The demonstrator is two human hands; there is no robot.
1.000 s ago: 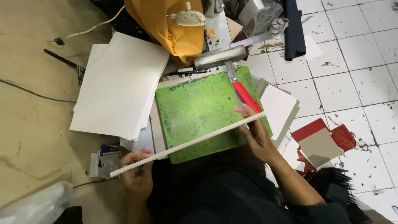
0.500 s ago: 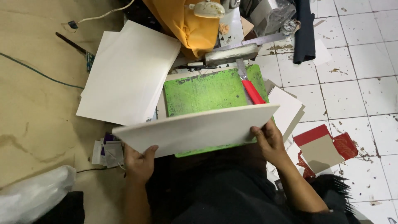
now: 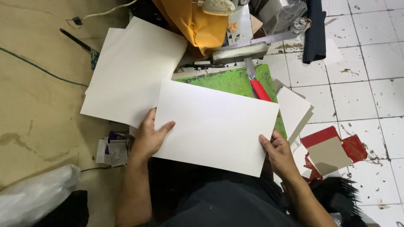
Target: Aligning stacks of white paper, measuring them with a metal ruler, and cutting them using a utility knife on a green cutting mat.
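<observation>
The left hand [image 3: 149, 136] and right hand [image 3: 280, 153] each grip an edge of a white cardboard sheet [image 3: 214, 126], held flat just above the green cutting mat [image 3: 227, 82]; the sheet looks whole and uncut; a red utility knife [image 3: 259, 86] lies untouched on the mat; a stack of like sheets [image 3: 130, 71], probably unprocessed, waits to the left.

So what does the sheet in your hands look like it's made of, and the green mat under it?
The sheet looks like stiff white card or board with a matte finish: it stays flat while the left hand and right hand grip only its edges. The green mat looks like a rubbery plastic cutting mat, dull and scuffed with pale marks, though the exact material can't be told.
</observation>
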